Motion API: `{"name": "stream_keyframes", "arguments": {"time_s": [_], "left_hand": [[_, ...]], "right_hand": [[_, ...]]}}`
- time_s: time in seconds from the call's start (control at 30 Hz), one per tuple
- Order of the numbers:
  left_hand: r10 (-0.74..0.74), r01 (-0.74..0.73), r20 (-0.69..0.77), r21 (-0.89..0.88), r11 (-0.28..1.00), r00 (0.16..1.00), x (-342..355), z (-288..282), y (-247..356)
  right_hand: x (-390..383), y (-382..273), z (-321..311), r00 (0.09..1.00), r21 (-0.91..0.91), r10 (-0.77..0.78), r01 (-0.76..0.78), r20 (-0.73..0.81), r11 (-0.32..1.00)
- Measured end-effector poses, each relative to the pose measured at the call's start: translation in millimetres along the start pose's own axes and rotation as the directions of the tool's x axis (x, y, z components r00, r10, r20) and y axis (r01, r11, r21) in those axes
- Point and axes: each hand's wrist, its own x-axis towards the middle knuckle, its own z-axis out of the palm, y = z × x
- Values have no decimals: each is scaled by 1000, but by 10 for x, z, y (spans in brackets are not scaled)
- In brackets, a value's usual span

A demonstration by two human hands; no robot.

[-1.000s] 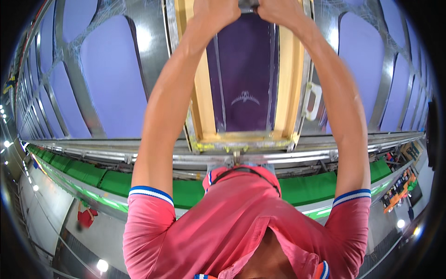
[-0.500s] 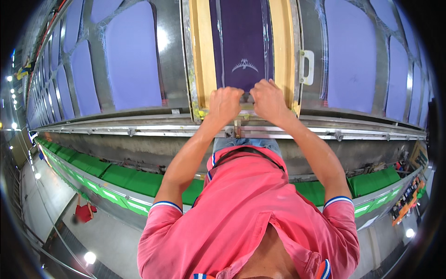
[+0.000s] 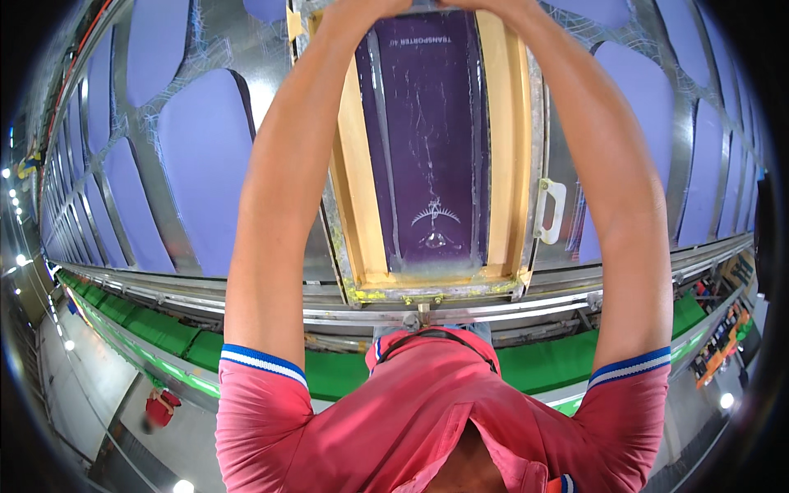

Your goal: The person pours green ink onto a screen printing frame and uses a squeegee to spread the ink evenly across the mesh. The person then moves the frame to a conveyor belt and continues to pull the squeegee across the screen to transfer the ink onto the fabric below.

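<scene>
Wood-edged printing screen (image 3: 511, 164): likely rigid; purple mesh (image 3: 456, 140) likely delicate; grip white handle (image 3: 560, 205). Left hand (image 3: 383, 6), right hand (image 3: 475, 4) (cropped): fingers, cannot tell.

We see a dark-purple rectangular screen (image 3: 454, 156) with a pale arched motif (image 3: 436, 215). Our pink fabric shirt (image 3: 394, 411) has blue-and-white striped cuffs (image 3: 263, 361).

Bright, even white light fills the scene, and small lamps (image 3: 726, 401) flare near the left and right rims. A white glare spot sits on the metal desk (image 3: 261, 49), and thin highlights streak the dark purple panel (image 3: 448, 172). The centre is fairly sharp; the person in red (image 3: 161, 407) looks soft. Rails (image 3: 534, 319) bow, and the corners fall to black.
</scene>
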Motion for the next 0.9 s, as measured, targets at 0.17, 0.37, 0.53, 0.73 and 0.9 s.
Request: {"name": "stream_keyframes", "arguments": {"time_s": [0.17,0.37,0.53,0.73,0.9], "left_hand": [[21,-20,49,-25,999,999,-533,-189,283],[-92,171,342,-209,963,935,-2298,-698,1088],[-76,181,283,-365,913,956,-3850,-832,1696],[-59,213,457,-293,932,887,-3585,-985,1640],[-65,136,322,-203,970,944,-2023,-680,976]], "right_hand": [[-536,-119,332,978,-25,-160,158,-133,987],[-2351,-997,531,979,35,-198,199,-37,979],[-3807,-1689,710,988,163,-145,136,45,977],[-3729,-1604,657,990,193,-119,102,77,976],[-2110,-865,426,990,82,-143,143,-10,986]]}}
